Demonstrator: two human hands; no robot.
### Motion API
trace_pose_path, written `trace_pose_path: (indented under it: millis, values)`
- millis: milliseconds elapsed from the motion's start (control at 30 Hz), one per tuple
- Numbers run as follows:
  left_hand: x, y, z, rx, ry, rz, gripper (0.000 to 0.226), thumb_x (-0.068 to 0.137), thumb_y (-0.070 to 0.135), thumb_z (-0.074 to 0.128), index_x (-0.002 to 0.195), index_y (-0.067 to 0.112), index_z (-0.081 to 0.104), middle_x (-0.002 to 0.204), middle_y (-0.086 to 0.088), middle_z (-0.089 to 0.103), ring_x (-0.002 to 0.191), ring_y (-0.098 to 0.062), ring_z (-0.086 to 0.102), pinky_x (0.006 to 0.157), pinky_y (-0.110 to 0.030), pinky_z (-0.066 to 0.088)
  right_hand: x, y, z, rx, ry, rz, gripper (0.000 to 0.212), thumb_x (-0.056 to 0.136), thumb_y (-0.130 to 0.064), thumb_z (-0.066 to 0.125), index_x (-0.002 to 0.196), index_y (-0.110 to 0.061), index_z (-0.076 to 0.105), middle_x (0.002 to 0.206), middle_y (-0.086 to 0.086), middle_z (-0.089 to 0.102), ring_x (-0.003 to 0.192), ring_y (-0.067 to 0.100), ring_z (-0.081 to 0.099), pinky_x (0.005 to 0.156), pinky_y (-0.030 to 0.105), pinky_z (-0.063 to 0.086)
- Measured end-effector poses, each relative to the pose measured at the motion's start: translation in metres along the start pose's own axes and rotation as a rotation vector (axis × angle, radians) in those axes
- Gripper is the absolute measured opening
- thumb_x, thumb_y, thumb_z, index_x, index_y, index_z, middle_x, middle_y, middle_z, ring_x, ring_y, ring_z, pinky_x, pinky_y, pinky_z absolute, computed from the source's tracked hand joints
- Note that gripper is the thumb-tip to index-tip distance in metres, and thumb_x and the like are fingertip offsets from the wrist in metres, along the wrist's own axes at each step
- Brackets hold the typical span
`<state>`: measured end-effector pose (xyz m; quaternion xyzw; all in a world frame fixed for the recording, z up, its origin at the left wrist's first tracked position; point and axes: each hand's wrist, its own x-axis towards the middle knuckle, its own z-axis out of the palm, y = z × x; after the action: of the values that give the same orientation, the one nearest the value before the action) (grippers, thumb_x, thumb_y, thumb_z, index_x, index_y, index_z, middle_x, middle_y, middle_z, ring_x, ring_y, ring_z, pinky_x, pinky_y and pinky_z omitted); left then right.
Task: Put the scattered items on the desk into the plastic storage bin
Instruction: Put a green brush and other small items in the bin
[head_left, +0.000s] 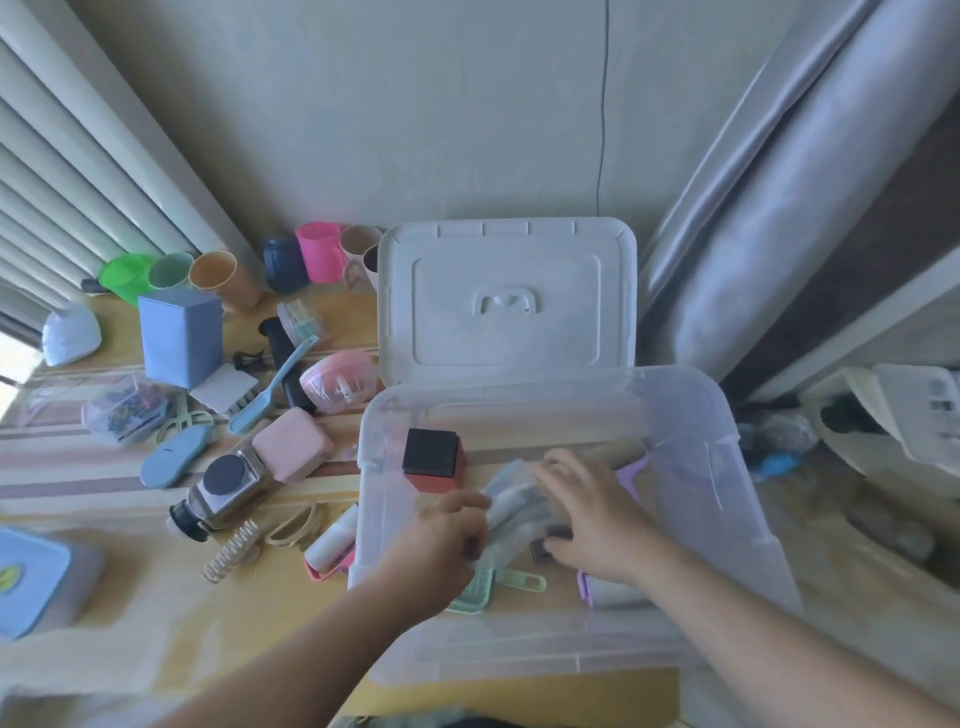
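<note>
Clear plastic storage bin (727, 467): on the desk (130, 597) at its right edge, lid (506, 301) propped upright behind it. Inside: both hands on a blurred pale grey-blue bundle (511, 499) at mid-floor. Left hand (441, 540): fingers curled onto the bundle's left end. Right hand (587, 514): fingers spread flat over its right side. Black-topped red box (434, 460) at the bin's rear left. Glass jar (223, 491), pink case (292, 449), lint roller (332, 540) lie outside, left of the bin.
</note>
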<state>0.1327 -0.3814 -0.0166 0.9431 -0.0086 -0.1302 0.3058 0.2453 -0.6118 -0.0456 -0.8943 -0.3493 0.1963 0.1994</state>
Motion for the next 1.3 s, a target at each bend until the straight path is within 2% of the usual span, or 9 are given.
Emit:
trace_pose_path:
  millis: [100,267,433,600,733,833,1000,1167,1300]
  values:
    - [0.013,0.005,0.003,0.166,-0.135,0.162,0.036,0.080,0.001,0.067,0.068,0.026,0.043,0.146,0.009,0.056,0.111,-0.020,0.061,0.081,-0.020,0.046,0.003,-0.009,0.001,-0.133,-0.134,-0.175,0.081,0.070,-0.043,0.073,0.147,-0.039,0.047,0.147,-0.013,0.053,0.125,0.023,0.045,0.096,0.038,0.042]
    - [0.015,0.006,0.002,0.073,-0.109,0.154,0.027,0.075,-0.003,0.067,0.068,0.021,0.056,0.140,0.012,0.062,0.107,-0.022,0.066,0.079,-0.023,0.051,0.011,-0.016,0.012,-0.057,-0.132,-0.106,0.074,0.072,-0.040,0.069,0.143,-0.048,0.048,0.130,-0.018,0.067,0.119,0.017,0.057,0.092,0.034,0.046]
    - [-0.003,0.003,-0.004,0.312,-0.150,-0.102,0.042,0.090,0.020,0.065,0.127,0.040,0.057,0.166,0.007,0.023,0.146,-0.024,0.034,0.113,-0.040,0.042,0.042,-0.004,0.022,-0.241,-0.149,0.139,0.044,0.084,-0.043,0.073,0.125,-0.030,0.062,0.126,-0.003,0.068,0.119,0.028,0.056,0.093,0.037,0.044]
    - [-0.027,-0.001,0.001,0.465,-0.248,-0.066,0.038,0.096,0.029,0.056,0.134,0.037,0.055,0.150,0.004,0.046,0.134,-0.025,0.041,0.112,-0.041,0.037,0.078,-0.007,0.051,-0.416,-0.310,0.249,0.046,0.082,-0.031,0.075,0.126,-0.030,0.060,0.126,0.000,0.066,0.117,0.030,0.055,0.097,0.044,0.040]
    - [-0.036,-0.001,0.004,0.454,-0.140,0.012,0.035,0.096,0.025,0.052,0.127,0.035,0.064,0.145,0.006,0.054,0.132,-0.022,0.045,0.112,-0.038,0.037,0.083,-0.005,0.073,-0.416,-0.466,0.242,0.071,0.081,-0.025,0.065,0.148,-0.032,0.040,0.151,0.007,0.038,0.132,0.038,0.040,0.103,0.051,0.042]
    - [-0.040,-0.002,0.001,0.402,-0.093,0.089,0.033,0.094,0.023,0.054,0.121,0.033,0.069,0.140,0.006,0.059,0.133,-0.021,0.049,0.113,-0.037,0.039,0.074,-0.006,0.077,-0.437,-0.575,0.274,0.095,0.082,-0.034,0.060,0.163,-0.035,0.011,0.172,0.004,0.002,0.155,0.045,0.011,0.120,0.062,0.022]
    - [-0.045,0.001,-0.016,0.223,0.085,0.256,0.024,0.086,0.016,0.065,0.102,0.028,0.077,0.119,0.003,0.070,0.114,-0.022,0.065,0.098,-0.038,0.054,0.058,-0.008,0.079,-0.483,-0.269,0.134,0.045,0.081,-0.037,0.050,0.124,-0.032,0.063,0.130,-0.001,0.053,0.120,0.031,0.050,0.090,0.046,0.045]
    - [-0.057,-0.028,-0.047,0.000,0.361,0.167,0.016,0.094,0.019,0.067,0.108,0.024,0.073,0.120,0.004,0.064,0.112,-0.016,0.061,0.094,-0.031,0.049,0.062,-0.030,0.062,-0.416,-0.350,0.212,0.034,0.083,-0.037,0.041,0.110,-0.034,0.062,0.113,-0.006,0.061,0.107,0.028,0.060,0.086,0.043,0.049]
    - [-0.068,-0.101,-0.065,-0.025,0.525,-0.186,0.023,0.093,0.017,0.069,0.114,0.026,0.071,0.123,0.003,0.061,0.114,-0.021,0.055,0.096,-0.037,0.045,0.063,-0.084,0.027,-0.097,-0.009,0.178,0.012,0.092,-0.029,0.056,0.092,-0.028,0.068,0.095,-0.009,0.064,0.096,0.024,0.063,0.076,0.039,0.054]
